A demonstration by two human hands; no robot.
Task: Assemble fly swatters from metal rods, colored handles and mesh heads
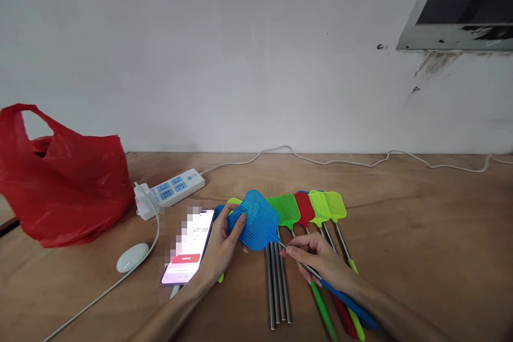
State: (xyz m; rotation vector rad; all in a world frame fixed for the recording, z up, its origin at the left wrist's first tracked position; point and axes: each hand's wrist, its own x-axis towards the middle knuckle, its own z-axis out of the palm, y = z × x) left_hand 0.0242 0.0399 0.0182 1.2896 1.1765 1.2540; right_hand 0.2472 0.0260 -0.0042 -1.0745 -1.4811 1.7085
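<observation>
A blue fly swatter (pixel 258 222) is held between my two hands above the table. My left hand (pixel 225 235) pinches its mesh head with thumb and fingers. My right hand (pixel 316 256) grips the metal rod just below the head, and the blue handle runs down under my right forearm. Behind it lie a green swatter (pixel 285 210), a red one (pixel 305 208) and yellow-green ones (pixel 335 205), with their handles toward me. Several bare metal rods (pixel 276 283) lie side by side between my hands. More blue and yellow mesh heads show partly behind my left hand.
A lit phone (pixel 191 246) lies left of my left forearm. Beyond it are a white power strip (pixel 180 187) with a plugged-in charger, a white oval object (pixel 132 258) and a cable. A red plastic bag (pixel 68 181) stands far left. A thin cable (pixel 332 162) runs along the wall.
</observation>
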